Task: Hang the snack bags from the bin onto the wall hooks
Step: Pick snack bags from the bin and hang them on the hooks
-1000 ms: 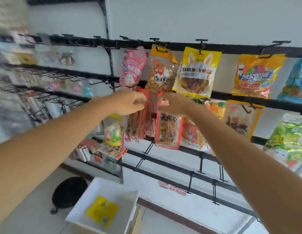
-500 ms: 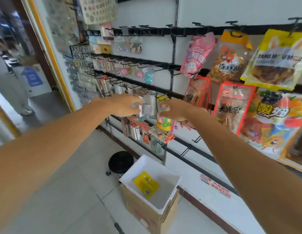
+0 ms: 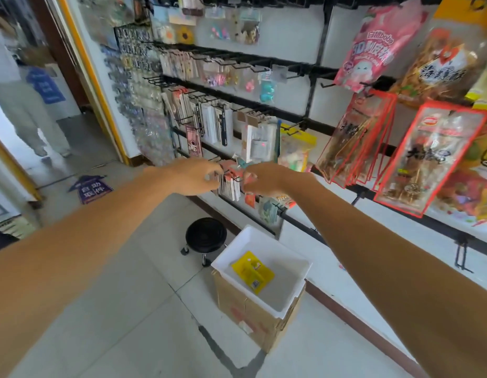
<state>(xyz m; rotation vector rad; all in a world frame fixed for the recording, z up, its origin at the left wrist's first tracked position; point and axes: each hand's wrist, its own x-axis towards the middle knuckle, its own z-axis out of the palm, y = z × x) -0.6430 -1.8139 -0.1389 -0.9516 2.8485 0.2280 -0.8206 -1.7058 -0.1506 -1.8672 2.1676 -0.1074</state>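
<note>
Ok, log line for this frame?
left hand: curled, grip unclear | right hand: curled, grip unclear | white plastic bin: one yellow snack bag inside | red-edged clear bags: hanging

- The pale tiled floor (image 3: 127, 323) carries a brown cardboard box (image 3: 245, 315), standing close to the wall.
- A white bin (image 3: 234, 248) sits on top of this box, and one yellow bag (image 3: 252, 271) lies flat inside it.
- A black round stool (image 3: 206, 235) stands on the floor just beyond the box, to the left.
- A blue arrow sticker (image 3: 91, 189) lies on the floor at far left.
- The black wall rack (image 3: 313, 69) at right carries hanging snack bags: a pink bag (image 3: 373, 50) and, lower, red-edged bags (image 3: 427, 156).
</note>
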